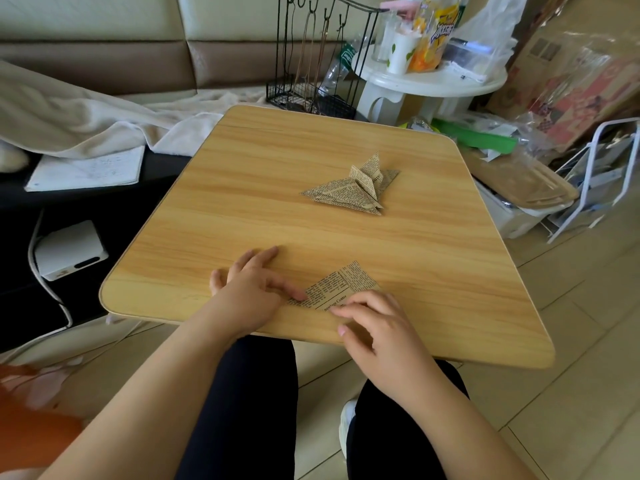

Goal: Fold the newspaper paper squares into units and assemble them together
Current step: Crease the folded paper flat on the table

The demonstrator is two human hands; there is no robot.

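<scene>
Left hand (254,284) and right hand (372,322) — fingers flat on creased, triangular newsprint paper (341,287) — smooth woodgrain table (277,188).

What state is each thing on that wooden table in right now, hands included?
Newspaper piece: folded into a triangle, lying flat near the table's front edge.
Left hand: fingers straight, one fingertip pressing the piece's left corner.
Right hand: fingers curled, fingertips pressing the piece's lower edge.
Folded units: finished, piled together mid-table, some flaps standing up, untouched.
Table: level, bearing both paper items.
</scene>
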